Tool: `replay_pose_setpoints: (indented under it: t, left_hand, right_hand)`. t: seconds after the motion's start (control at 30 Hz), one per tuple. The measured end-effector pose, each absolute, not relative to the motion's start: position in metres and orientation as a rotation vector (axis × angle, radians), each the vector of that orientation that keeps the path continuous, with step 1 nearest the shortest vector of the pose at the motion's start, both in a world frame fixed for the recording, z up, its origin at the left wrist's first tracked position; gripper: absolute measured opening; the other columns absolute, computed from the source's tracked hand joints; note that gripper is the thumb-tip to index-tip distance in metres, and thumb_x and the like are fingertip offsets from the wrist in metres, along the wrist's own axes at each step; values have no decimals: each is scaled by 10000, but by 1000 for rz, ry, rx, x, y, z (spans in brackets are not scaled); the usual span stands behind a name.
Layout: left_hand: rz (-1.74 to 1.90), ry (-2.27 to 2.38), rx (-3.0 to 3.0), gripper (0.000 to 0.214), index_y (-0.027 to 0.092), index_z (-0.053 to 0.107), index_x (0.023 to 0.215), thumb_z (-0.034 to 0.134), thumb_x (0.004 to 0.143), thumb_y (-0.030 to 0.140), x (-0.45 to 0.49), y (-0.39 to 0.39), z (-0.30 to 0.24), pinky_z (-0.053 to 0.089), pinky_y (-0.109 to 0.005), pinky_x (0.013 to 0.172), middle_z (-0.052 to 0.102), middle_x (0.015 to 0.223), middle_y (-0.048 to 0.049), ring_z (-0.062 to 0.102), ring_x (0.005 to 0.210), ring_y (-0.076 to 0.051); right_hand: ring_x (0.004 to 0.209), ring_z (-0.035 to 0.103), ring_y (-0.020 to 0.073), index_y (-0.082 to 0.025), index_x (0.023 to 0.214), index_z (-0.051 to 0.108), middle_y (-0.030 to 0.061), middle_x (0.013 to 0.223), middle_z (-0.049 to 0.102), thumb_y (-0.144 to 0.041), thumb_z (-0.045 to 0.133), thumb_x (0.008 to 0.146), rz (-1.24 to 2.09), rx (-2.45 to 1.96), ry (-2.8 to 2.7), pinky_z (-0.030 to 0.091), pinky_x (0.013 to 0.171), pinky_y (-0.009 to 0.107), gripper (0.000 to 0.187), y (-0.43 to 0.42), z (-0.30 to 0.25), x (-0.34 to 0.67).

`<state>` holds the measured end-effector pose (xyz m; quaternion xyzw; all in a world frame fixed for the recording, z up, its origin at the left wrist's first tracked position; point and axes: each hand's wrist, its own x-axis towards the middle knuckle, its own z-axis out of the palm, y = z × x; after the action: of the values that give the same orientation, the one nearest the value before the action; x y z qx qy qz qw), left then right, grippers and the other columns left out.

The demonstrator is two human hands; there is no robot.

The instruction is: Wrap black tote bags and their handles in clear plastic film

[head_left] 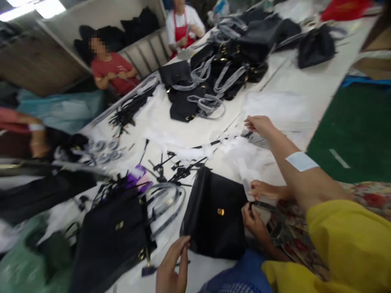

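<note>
A black handbag (214,215) with a gold clasp lies flat in front of me. My left hand (171,266) comes in from the bottom edge, its fingers pressed together on the bag's near left corner. My right arm, in a yellow sleeve with a white patch on the forearm, stretches far across the table. My right hand (259,125) is closed in a pinch over white tissue paper (244,152) and a wrapped strap; what it pinches is unclear. Two smaller hands of a person beside me (255,217) work at the bag's right edge.
Another black bag (113,240) with grey wrapped handles lies at the left, with loose black straps (180,169) behind it. A pile of black bags (226,61) fills the far table. Two people sit at the far side. A green floor mat (354,130) lies to the right.
</note>
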<state>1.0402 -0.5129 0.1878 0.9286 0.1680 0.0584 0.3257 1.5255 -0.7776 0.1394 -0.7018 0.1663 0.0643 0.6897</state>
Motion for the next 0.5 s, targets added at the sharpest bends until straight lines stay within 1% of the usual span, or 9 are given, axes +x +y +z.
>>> replay_pose_setpoints:
  t: [0.07,0.13,0.23,0.27,0.33,0.4,0.47,0.5]
  left_hand:
    - [57,484,2400,300,242,712,1106,469,966,349,1001,-513,191,590,-331,901,737,1103,-65,702,1016,-211]
    - [-22,521,2347,310,226,697,1136,444,974,302,968,-517,183,563,-348,949,726,1132,-74,683,1054,-207]
    - [-71,616,2295,315,223,684,1149,430,965,251,911,-515,161,558,-337,949,714,1155,-72,676,1056,-196]
    - [-81,651,2292,315,221,682,1150,433,957,239,888,-513,152,558,-333,945,712,1158,-71,676,1052,-194]
    - [-106,721,2311,317,217,679,1144,439,938,212,841,-510,135,555,-337,953,709,1162,-68,673,1057,-193]
    - [-127,785,2350,323,211,677,1139,439,921,185,795,-506,119,539,-361,987,706,1175,-65,662,1088,-198]
    - [-130,839,2372,328,202,672,1147,442,914,174,754,-501,106,518,-390,1022,699,1198,-66,646,1129,-208]
    - [-119,864,2372,330,197,666,1160,444,916,177,735,-499,101,506,-402,1039,692,1217,-68,634,1153,-213]
  right_hand:
    - [521,522,-14,13,909,630,18,717,641,-230,475,984,202,-1565,250,460,587,156,298,-738,150,1488]
    - [540,542,26,-64,918,658,15,698,660,-227,545,955,253,-1555,124,466,541,158,202,-703,158,1437]
    - [562,575,85,-148,863,699,36,693,691,-258,651,897,350,-1523,-76,491,495,184,125,-664,165,1334]
    - [559,585,101,-154,870,710,48,706,704,-290,683,876,416,-1514,-181,507,495,199,139,-656,164,1294]
    - [555,609,119,-152,902,720,57,729,717,-403,704,848,591,-1584,-381,527,504,218,257,-647,158,1212]
    - [561,630,134,-171,931,718,49,735,718,-489,656,859,749,-1653,-541,542,523,237,332,-645,145,1133]
    - [632,666,162,-201,988,711,52,802,733,-500,594,893,943,-1717,-740,574,597,278,334,-644,126,1062]
    - [684,687,184,-211,1015,707,61,851,742,-494,565,907,988,-1743,-820,587,631,303,334,-644,115,1030]
